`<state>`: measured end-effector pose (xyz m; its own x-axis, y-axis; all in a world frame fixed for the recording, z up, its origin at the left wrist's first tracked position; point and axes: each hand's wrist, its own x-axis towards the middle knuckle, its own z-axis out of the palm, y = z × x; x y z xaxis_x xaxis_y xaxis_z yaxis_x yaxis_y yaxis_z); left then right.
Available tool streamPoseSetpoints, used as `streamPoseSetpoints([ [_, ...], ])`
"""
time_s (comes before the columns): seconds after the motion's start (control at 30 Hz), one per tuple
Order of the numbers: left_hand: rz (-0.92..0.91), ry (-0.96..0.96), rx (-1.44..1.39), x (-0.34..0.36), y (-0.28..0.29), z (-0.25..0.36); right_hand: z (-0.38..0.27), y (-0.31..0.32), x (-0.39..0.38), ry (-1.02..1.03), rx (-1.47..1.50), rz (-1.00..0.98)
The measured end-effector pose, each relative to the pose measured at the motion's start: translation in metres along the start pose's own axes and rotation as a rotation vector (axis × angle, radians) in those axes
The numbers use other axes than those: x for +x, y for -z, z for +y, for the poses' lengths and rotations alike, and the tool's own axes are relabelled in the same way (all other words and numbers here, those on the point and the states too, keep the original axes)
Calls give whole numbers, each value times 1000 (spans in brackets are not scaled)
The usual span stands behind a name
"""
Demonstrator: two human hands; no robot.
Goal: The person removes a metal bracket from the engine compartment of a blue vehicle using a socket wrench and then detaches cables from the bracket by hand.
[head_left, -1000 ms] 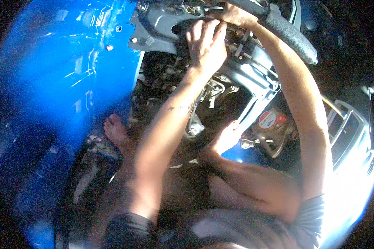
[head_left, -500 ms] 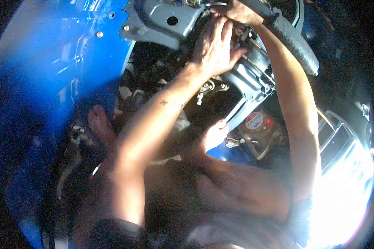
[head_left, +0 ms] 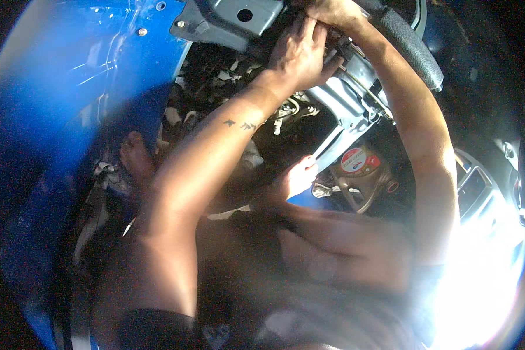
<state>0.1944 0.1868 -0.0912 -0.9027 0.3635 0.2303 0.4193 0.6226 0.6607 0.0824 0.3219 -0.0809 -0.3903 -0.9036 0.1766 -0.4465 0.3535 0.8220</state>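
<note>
My left hand (head_left: pixel 300 55) reaches up to a grey metal assembly. Its fingers are stretched out, thumb apart, with the fingertips hidden behind my right hand and dark parts. Just beyond it, at the upper edge, my right hand (head_left: pixel 335 13) is bent over with its fingers curled in, closed on something I cannot make out. Below both hands runs a shiny metal bracket (head_left: pixel 347 102) with a narrow arm slanting down. Right of my hands is a black textured padded bar (head_left: pixel 411 52). A grey plate (head_left: pixel 224 26) with a round hole lies to their left.
A blue panel (head_left: pixel 93 64) with bolts fills the left side. Pale fittings (head_left: pixel 289 114) and dark clutter lie beneath my arms. My bare feet (head_left: pixel 300 177) are among the parts. A container (head_left: pixel 364 181) with a red label stands right of centre, near a light-coloured frame (head_left: pixel 478 181) in glare.
The view has shifted a little, so the metal assembly and both hands sit higher in the picture. My right hand now bends more over the left fingertips. Both hands stay at the same place.
</note>
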Motion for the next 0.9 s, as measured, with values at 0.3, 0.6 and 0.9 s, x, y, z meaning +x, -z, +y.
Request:
streamPoseSetpoints([
  [0.3,-16,-186,-73,4,10,-15,0,-35,-35,72,271,188],
  [0.6,-64,-343,-82,1,22,-36,-38,-98,-76,421,-1845,147],
  [0.9,133,-387,99,10,43,-68,-14,-68,-75,467,-2391,41],
])
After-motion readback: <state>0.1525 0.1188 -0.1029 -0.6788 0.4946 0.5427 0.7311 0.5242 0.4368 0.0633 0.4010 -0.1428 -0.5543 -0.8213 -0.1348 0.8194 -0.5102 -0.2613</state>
